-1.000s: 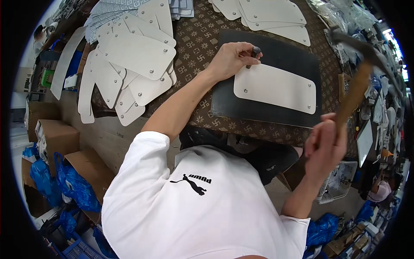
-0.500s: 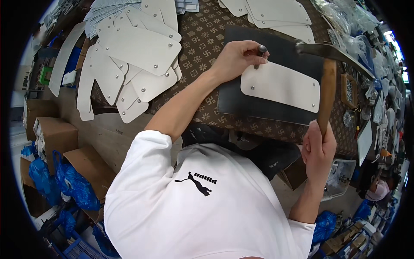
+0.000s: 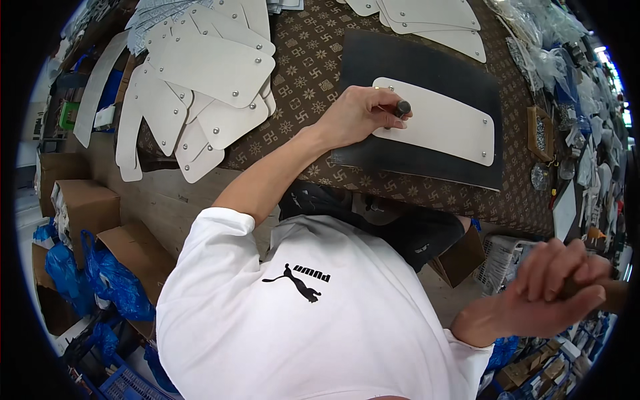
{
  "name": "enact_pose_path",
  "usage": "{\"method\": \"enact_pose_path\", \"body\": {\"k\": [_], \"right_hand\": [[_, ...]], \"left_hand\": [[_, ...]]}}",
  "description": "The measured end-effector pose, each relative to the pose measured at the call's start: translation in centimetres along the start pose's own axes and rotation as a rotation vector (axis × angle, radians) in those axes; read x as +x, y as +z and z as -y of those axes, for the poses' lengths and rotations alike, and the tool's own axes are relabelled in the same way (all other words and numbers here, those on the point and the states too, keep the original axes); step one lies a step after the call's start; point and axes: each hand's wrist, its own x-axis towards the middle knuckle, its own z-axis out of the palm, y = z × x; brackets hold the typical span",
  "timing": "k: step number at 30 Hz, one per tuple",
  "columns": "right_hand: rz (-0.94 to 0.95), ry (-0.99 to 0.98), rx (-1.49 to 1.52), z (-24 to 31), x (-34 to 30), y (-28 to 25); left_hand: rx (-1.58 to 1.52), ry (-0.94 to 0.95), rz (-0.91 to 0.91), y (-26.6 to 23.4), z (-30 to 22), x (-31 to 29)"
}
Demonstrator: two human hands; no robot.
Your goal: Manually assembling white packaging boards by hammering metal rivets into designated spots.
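Note:
My left hand point(image 3: 365, 117) is closed around a short dark metal punch point(image 3: 403, 109), held upright over the left end of a white panel point(image 3: 443, 123). Metal studs show at the panel's corners; my fingers cover the lower left one. Under the panel is a black mat point(image 3: 373, 57). Out at the right, away from the table, my right hand point(image 3: 557, 287) is wrapped round the wooden handle of a hammer point(image 3: 612, 297). The hammer's head does not show.
Studded white panels point(image 3: 213, 70) lie piled on the left of the patterned tablecloth point(image 3: 300, 80), with more panels point(image 3: 433, 17) at the back. On the right stand a small wooden box of metal parts point(image 3: 540, 135) and clear plastic bags point(image 3: 540, 30). Cardboard boxes point(image 3: 87, 207) sit at the lower left.
My right hand has swung the hammer from above the mat down and out to the right. My left hand, with the punch, has moved down from the panel's upper left corner toward its lower left stud.

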Motion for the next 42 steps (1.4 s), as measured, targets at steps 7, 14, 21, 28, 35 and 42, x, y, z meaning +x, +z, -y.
{"method": "enact_pose_path", "body": {"k": [7,14,21,28,35,42], "right_hand": [[0.099,0.723,-0.677,-4.9,-2.3,-3.8],[-0.403,0.557,-0.488,-0.6,-2.6,-6.8],[-0.563,0.596,-0.507,-0.2,-4.3,-10.3],[-0.603,0.500,-0.623,-0.5,-2.0,-11.5],[-0.366,-0.118,-0.273,-1.5,3.6,-13.8],[-0.275,0.660,-0.862,-4.0,-0.7,-14.7]], "left_hand": [[-0.027,-0.030,0.033,-0.2,-0.1,1.3],[-0.085,0.109,0.062,5.7,-1.7,10.6],[-0.199,0.037,0.148,13.5,1.1,17.8],[0.056,0.019,0.190,15.2,1.0,18.6],[0.039,0.089,0.172,15.5,1.7,18.5],[0.137,0.114,0.197,15.1,1.2,17.3]]}}
